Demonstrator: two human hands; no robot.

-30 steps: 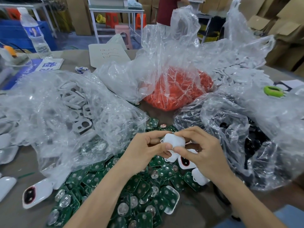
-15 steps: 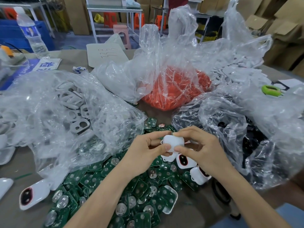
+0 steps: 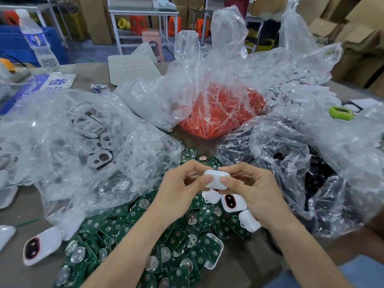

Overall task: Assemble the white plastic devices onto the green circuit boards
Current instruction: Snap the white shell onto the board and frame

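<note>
Device [image 3: 217, 179] has turned flatter between the thumbs than 1 s ago; both hands remain above the heap of boards [image 3: 172, 246]. Left hand [image 3: 182, 190] and right hand [image 3: 255, 192] each pinch 1 end of it, thumb in front, fingers curled behind. Its underside is hidden, so whether it holds a board cannot be told. 3 other devices [image 3: 231, 202] lie just below, partly covered by the right hand. Black parts in the right bag [image 3: 311, 173] blur behind plastic; 1 white piece [image 3: 6, 233] is cut off at the left edge.

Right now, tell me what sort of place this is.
Probably a small factory assembly bench: a heap of green circuit boards, a bulk bag of orange parts, cardboard boxes behind.
</note>
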